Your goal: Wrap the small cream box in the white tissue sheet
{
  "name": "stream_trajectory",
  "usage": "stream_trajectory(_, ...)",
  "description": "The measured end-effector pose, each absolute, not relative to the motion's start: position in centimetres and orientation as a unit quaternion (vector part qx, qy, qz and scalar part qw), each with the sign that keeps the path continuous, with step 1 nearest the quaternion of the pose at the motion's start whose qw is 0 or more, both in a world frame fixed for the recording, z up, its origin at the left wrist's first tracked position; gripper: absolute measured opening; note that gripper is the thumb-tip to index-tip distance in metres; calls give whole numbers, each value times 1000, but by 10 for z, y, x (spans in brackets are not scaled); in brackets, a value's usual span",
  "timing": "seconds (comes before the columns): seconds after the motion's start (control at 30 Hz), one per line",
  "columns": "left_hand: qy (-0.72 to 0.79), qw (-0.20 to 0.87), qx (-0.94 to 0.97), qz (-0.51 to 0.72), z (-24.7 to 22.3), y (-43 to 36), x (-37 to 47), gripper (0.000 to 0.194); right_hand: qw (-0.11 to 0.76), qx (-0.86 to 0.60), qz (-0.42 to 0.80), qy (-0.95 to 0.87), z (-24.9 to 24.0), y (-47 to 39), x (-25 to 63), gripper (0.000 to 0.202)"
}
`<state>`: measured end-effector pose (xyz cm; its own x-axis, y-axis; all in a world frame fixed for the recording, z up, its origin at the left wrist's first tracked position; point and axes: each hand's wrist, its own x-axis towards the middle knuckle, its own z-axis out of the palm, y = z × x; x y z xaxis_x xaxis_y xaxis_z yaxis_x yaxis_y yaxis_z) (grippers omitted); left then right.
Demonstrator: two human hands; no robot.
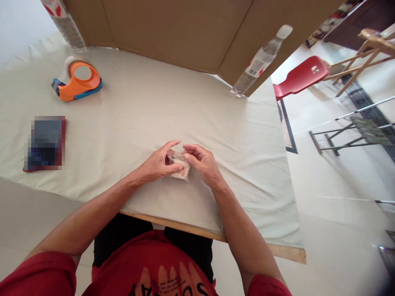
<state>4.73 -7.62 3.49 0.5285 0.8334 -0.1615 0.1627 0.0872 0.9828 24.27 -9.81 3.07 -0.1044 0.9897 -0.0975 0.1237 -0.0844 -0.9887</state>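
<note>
The head view shows a pale cloth-covered tabletop (154,94), with bare wood exposed along its near edge. A brown cardboard panel (173,33) stands at the far side; its top is cut off by the frame. On the floor to the right are a red chair (304,78), cropped wooden furniture (365,53) and a folding stool (370,129), blurred toward the margin.

Two clear bottles stand by the cardboard: the right bottle (257,61) at its right end, leaning in view, and the left bottle (66,26) at its left end, top cut off. Whether either touches the panel cannot be determined.

An orange-and-blue tape dispenser (82,84) lies on the left part of the cloth. Nearer the front edge is a dark item with red edging (46,142), masked by pixelation; its identity cannot be established.

The left hand (165,162) has its grip closed on a small clear-wrapped packet (182,173), near the front edge, thumb across the face. The right hand (200,162) is curved at the packet's upper right, thumb at the wrapper; whether its grip pinches the film cannot be told. Fingers hide part of the packet, and its red print is illegible.
</note>
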Motion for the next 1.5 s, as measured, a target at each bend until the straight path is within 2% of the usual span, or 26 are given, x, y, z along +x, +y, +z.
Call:
stream_trajectory(0.1,409,599,636,265,35,-77,47,91,405,-545,495,-542,35,-97,233,24)
stream_trajectory(0.2,409,588,648,259,34,-76,46,89,408,-547,492,-541,37,-98,230,22)
stream_trajectory(0.43,407,587,650,259,31,-73,48,82,341,-513,528,-585,42,-98,241,30)
stream_trajectory(0.6,425,559,663,259,30,-73,48,74,299,-468,468,-687,44,-103,253,29)
stream_trajectory(0.7,439,547,662,266,33,-73,46,69,306,-473,433,-704,41,-107,255,34)
stream_trajectory(0.87,439,576,634,271,37,-72,43,67,304,-474,449,-693,35,-107,254,27)
stream_trajectory(1.1,422,601,619,278,30,-70,46,51,314,-477,406,-714,34,-110,252,24)
stream_trajectory(1.27,426,595,621,282,29,-69,46,48,276,-469,329,-772,29,-117,250,57)
stream_trajectory(1.37,428,588,629,275,30,-70,45,48,279,-473,262,-794,20,-118,246,48)
stream_trajectory(1.5,432,545,660,284,33,-71,44,48,315,-455,234,-799,15,-119,243,43)
